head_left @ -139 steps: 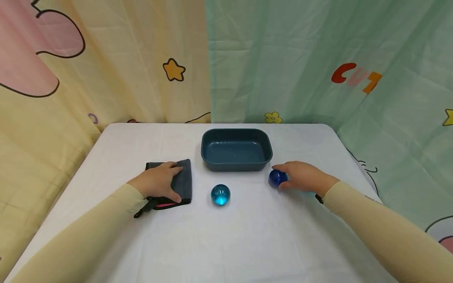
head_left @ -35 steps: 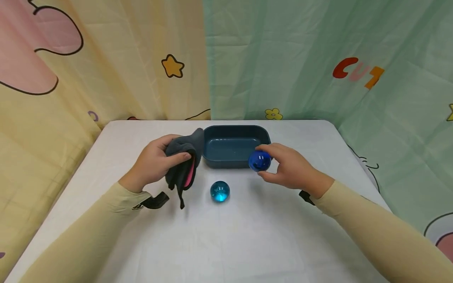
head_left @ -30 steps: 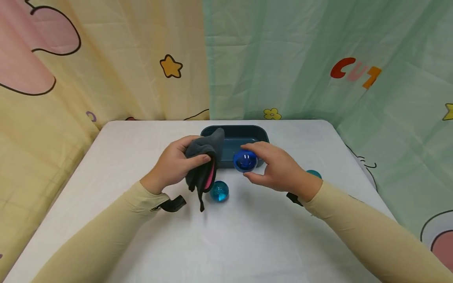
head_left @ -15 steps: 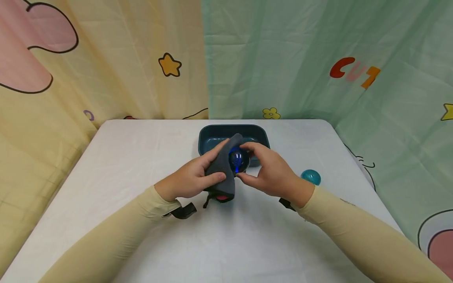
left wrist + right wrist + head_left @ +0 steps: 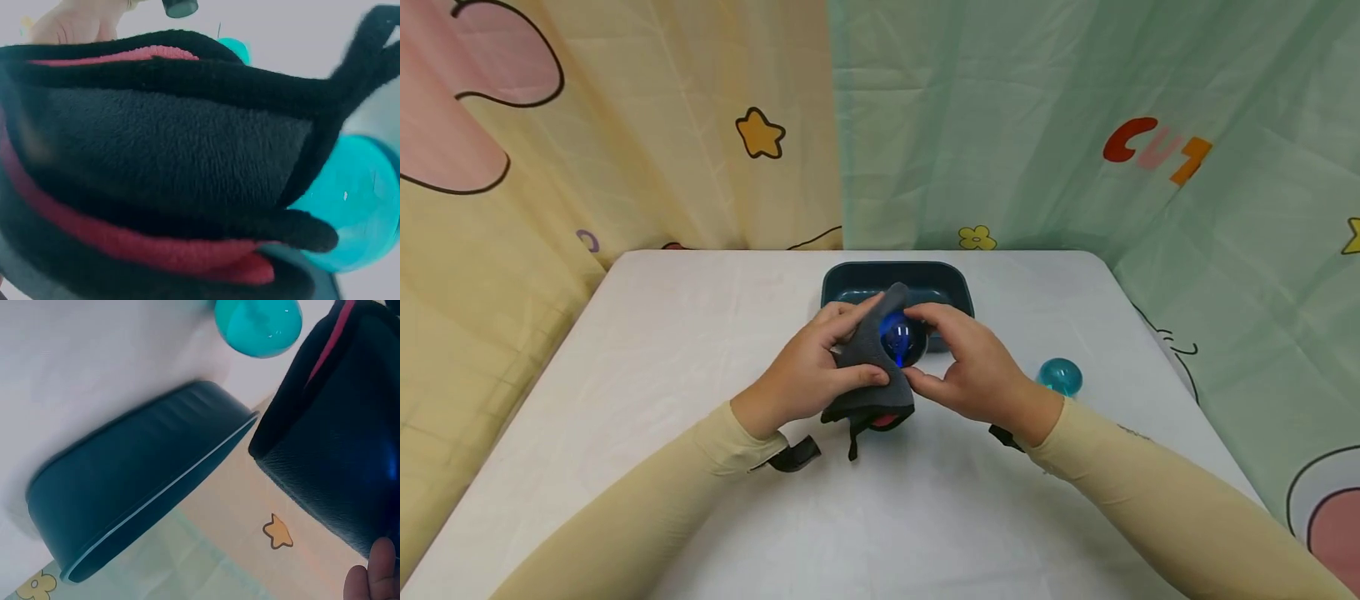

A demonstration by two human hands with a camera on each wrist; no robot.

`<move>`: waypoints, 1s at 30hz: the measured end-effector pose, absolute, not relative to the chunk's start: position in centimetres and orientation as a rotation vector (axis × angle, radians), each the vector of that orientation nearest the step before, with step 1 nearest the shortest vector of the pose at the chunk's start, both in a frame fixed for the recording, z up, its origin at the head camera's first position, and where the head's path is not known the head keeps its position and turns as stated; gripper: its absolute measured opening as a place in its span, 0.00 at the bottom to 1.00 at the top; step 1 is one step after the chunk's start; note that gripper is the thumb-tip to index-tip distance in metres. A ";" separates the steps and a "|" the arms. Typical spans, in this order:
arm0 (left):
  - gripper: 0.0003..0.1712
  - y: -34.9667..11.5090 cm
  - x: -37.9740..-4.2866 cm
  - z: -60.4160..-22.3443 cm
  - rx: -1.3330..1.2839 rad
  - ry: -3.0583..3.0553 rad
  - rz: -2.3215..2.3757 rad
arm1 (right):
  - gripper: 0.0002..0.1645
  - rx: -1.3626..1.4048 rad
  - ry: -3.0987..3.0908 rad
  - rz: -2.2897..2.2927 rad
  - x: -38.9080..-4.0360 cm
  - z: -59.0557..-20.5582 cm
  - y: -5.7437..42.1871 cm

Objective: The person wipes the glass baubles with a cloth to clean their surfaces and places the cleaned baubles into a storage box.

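In the head view, my left hand point(image 5: 808, 367) grips a folded grey cloth point(image 5: 867, 396) with black edging and a pink inner side, its thumb on the near face. The cloth is pressed against a clear dark-blue ball point(image 5: 904, 340), wrapping its left side. My right hand point(image 5: 981, 367) pinches that ball from the right between thumb and fingers. Both hands are raised above the white table, in front of the box. Much of the left wrist view is filled by the cloth point(image 5: 169, 144). The cloth point(image 5: 331, 431) also shows at the right of the right wrist view.
A dark teal rectangular box point(image 5: 955, 287) stands behind the hands; its outer wall point(image 5: 137, 462) shows in the right wrist view. One teal ball point(image 5: 1060, 377) sits on the table point(image 5: 880, 517) at right. Another teal ball point(image 5: 350, 206), hidden in the head view, shows beside the cloth.
Earlier the cloth lay flat at left under my left hand, and the blue ball rested at right. Both were lifted and brought together at the middle; since half a second ago the cloth has shifted slightly on the ball.
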State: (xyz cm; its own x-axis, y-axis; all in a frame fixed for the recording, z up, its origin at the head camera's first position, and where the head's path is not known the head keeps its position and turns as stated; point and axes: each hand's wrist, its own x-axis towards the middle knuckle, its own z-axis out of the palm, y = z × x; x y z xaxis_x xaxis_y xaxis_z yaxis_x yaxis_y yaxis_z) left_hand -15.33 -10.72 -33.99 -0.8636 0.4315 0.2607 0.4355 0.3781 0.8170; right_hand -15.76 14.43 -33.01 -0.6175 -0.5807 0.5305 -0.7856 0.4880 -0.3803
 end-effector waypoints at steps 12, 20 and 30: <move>0.61 -11.1 -15.2 -34.0 -1.025 -2.555 -1.586 | 0.43 1.196 -2.406 0.845 -15.3 -33.3 14.1; 0.53 -10.5 -15.2 -34.3 -1.052 -2.469 -1.594 | 0.36 1.102 -2.497 1.075 -14.8 -33.5 13.5; 0.54 -10.6 -15.4 -34.2 -1.020 -2.521 -1.681 | 0.41 1.251 -2.581 0.555 -15.2 -33.0 14.2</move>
